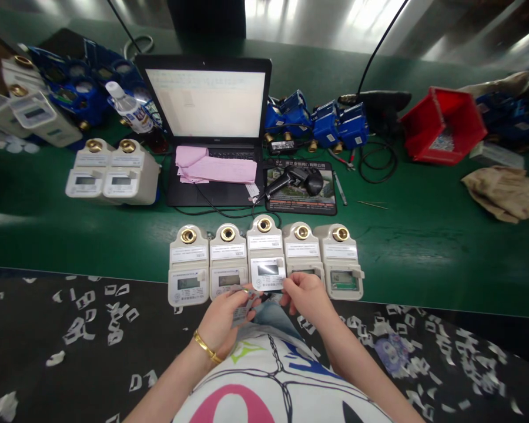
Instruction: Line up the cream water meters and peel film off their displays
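Several cream-coloured meters with brass fittings stand in a row at the table's front edge. My left hand (pixel 229 311) holds a few thin printed labels (pixel 240 314) below the middle meter (pixel 265 249), its fingertips close to that meter's lower edge. At the right lower corner of the middle meter's face label (pixel 268 273), my right hand (pixel 307 294) pinches thumb and finger together on the label's edge. It partly covers the meter (pixel 302 249) beside it. On the far-right meter (pixel 344 276), a green board shows around the display. Face labels cover the left meter (pixel 188 282) and its neighbour (pixel 228 276).
Behind the row are a laptop (pixel 207 106) with pink papers (pixel 220 168), and a barcode scanner (pixel 293 179) on a mat. Blue meters (pixel 328 123) and a red bin (pixel 441 129) stand right; more cream meters (pixel 123 176) and a bottle (pixel 132 111) left. Paper scraps (pixel 114 323) litter the floor.
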`<state>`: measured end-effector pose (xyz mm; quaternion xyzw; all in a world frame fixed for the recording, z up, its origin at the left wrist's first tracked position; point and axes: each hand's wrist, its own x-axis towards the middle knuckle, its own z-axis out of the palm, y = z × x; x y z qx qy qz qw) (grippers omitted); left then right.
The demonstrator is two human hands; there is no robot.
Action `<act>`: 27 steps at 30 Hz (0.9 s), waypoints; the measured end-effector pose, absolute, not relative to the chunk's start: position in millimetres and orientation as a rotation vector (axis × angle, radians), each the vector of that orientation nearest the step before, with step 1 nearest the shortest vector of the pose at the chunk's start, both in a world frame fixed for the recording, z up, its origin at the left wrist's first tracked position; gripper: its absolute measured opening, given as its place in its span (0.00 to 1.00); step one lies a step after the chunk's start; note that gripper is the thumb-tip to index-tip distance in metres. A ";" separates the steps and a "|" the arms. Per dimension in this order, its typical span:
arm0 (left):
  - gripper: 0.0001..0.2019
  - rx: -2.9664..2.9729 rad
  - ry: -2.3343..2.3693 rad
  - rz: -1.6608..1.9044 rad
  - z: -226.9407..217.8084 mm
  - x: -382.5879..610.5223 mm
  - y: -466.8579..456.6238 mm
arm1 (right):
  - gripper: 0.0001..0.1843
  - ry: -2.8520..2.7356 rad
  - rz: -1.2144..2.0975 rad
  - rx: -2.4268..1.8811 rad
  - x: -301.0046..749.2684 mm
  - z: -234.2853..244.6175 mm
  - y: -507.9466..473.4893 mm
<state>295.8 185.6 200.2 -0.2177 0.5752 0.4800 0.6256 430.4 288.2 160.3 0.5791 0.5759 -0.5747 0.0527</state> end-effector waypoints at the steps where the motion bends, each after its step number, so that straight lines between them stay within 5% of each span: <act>1: 0.14 -0.500 1.317 1.102 200.0 295.6 185.6 | 0.09 1.755 -1.743 1.761 430.1 160.7 288.2; 12: 0.13 -0.485 1.309 1.097 200.0 295.7 187.1 | 0.13 1.918 -1.584 1.767 429.5 164.9 285.3; 27: 0.09 -0.559 1.287 1.149 210.7 299.0 188.8 | 0.14 2.363 -0.692 1.487 419.6 172.3 282.7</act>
